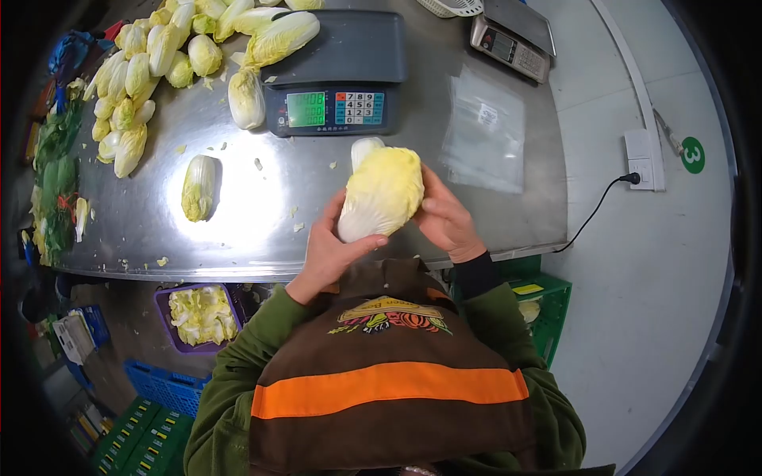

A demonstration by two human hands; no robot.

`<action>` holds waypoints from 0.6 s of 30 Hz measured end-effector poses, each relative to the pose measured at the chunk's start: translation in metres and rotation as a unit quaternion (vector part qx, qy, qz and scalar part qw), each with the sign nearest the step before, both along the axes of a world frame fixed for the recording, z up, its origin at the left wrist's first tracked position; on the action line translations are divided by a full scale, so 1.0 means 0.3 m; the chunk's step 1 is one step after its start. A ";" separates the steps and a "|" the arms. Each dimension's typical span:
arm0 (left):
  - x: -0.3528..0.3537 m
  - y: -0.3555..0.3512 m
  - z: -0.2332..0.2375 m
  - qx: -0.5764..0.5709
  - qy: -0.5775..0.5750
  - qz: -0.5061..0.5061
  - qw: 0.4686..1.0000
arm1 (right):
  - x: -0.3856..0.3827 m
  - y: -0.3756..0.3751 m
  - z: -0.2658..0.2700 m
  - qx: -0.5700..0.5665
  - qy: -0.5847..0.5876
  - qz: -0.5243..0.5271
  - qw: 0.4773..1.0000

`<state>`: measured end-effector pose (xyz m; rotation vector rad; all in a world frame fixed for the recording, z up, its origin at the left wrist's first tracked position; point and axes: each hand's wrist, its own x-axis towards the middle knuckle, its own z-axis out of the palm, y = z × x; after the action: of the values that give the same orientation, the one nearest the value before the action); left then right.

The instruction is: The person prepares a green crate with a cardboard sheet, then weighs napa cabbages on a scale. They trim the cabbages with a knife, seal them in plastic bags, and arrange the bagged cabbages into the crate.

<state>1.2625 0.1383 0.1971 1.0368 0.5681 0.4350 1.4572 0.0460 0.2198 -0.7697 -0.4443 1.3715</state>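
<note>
Between my two hands is a napa cabbage [382, 194], white at its base and yellow toward the leaves, held above the near edge of the metal table. My left hand [335, 247] grips its lower left side, thumb across the white base. On the right side, my right hand [446, 216] closes around the leafy part; some of its fingers are hidden behind the cabbage. Just beyond, a second napa cabbage [366, 147] shows partly. A third cabbage [198, 188] lies alone to the left, and another [246, 99] rests against the digital scale [333, 47].
A large heap of cabbages [136, 75] covers the back left. Clear plastic bags [484, 131] lie at right, below a second scale [508, 51]. Under the table edge are a purple crate [208, 347] of trimmed leaves and a green crate [556, 317]. A power cord [591, 214] runs beside the table.
</note>
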 end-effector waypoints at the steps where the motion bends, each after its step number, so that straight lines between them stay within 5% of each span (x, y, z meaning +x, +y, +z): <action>1: -0.019 0.016 -0.021 0.117 0.027 0.031 0.992 | -0.006 -0.001 -0.005 -0.026 0.028 -0.004 0.999; 2: -0.040 0.029 -0.035 0.231 0.054 0.060 0.970 | -0.014 0.003 -0.008 -0.028 0.030 -0.007 0.999; 9: -0.144 0.129 -0.009 0.268 0.078 0.013 0.960 | -0.102 0.044 -0.019 -0.060 0.030 0.031 0.997; 11: -0.177 0.162 -0.007 0.477 0.105 -0.012 0.872 | -0.125 0.051 -0.017 -0.089 0.032 0.035 0.995; 14: -0.222 0.210 -0.007 0.591 0.072 -0.018 0.803 | -0.164 0.054 -0.021 -0.195 0.046 0.058 0.978; 18: -0.237 0.186 0.010 0.480 0.143 0.130 0.856 | -0.241 0.075 -0.007 -0.086 -0.047 -0.010 0.995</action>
<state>1.1914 0.1941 0.2002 2.0219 0.7823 0.8555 1.3850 0.0686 0.2176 -0.9818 -0.3938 1.3700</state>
